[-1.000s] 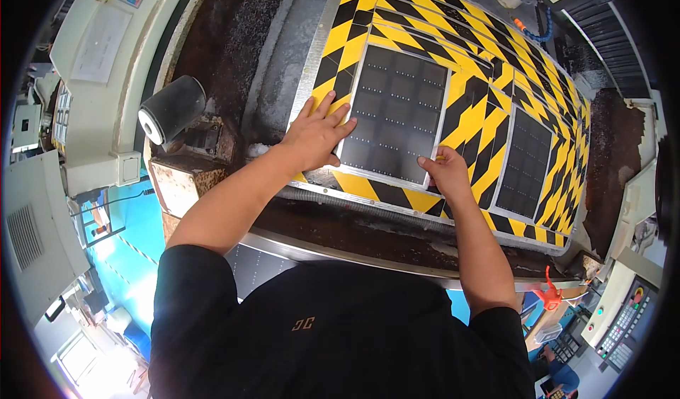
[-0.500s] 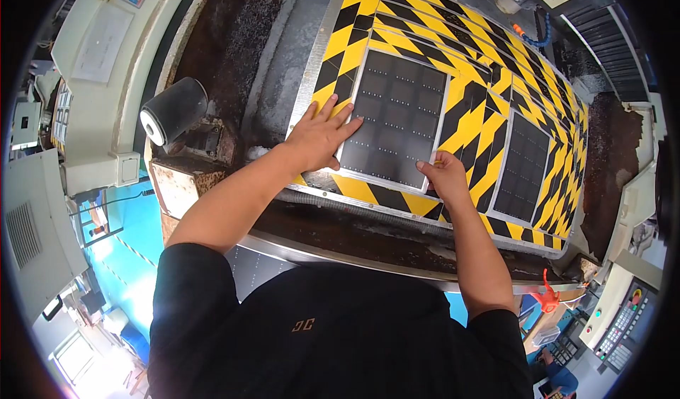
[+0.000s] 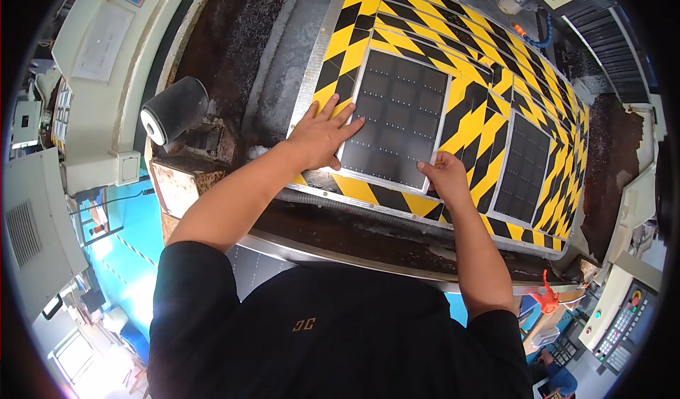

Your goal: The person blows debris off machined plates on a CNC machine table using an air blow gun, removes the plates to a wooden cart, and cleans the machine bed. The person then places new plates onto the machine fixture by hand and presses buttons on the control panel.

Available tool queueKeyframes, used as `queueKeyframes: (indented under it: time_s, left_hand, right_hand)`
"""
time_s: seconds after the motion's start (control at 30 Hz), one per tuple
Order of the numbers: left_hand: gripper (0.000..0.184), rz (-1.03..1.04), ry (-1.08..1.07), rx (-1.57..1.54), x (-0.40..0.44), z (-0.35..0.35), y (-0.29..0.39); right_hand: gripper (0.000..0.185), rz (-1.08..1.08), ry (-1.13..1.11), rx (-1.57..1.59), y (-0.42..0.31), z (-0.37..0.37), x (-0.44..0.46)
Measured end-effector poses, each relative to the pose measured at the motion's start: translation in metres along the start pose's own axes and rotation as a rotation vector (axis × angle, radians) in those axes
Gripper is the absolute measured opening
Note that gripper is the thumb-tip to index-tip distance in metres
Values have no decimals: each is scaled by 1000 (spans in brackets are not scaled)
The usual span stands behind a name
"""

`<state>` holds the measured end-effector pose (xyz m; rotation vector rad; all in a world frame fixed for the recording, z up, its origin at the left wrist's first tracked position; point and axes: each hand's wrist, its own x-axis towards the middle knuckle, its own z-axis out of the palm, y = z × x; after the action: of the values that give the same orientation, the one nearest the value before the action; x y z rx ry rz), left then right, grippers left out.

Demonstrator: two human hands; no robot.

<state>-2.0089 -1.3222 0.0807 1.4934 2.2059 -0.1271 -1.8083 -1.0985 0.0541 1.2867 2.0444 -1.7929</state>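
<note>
A dark rectangular sheet (image 3: 397, 112) with rows of small pale dots lies on a machine bed covered in yellow-and-black striped tape (image 3: 471, 126). My left hand (image 3: 320, 135) rests flat at the sheet's left edge, fingers spread, with fingertips reaching onto its surface. At the lower right corner, my right hand (image 3: 448, 176) is closed in a pinch at the sheet's edge. Its thumb tip touches the sheet, while the other fingers are curled and partly hidden. A second dotted dark sheet (image 3: 523, 165) lies farther right, apart from both hands.
A black cylinder (image 3: 177, 109) with a white end stands left of the bed on a rusty bracket. An orange-tipped blue coolant hose (image 3: 540, 39) is at the back right. A red trigger nozzle (image 3: 546, 296) hangs at the front right, near a control panel (image 3: 623, 325).
</note>
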Motion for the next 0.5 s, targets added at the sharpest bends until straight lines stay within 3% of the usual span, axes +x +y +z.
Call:
queueKeyframes:
  time_s: [0.27,0.37,0.47,0.5]
  left_hand:
    - [97,-4,-7,4,3,0,0]
    - [97,-13,-7,-4,1,-4,2]
    - [95,-4,19,-15,0,-1,2]
    - [95,-2,24,-10,0,-1,2]
  right_hand:
    - [22,23,18,-3,-2,0,-1]
    - [32,46,23,34,-1,-1,-3]
    - [44,-80,160,-413,-6,-8,-8]
    - [59,-76,166,-562,-18,-9,-14]
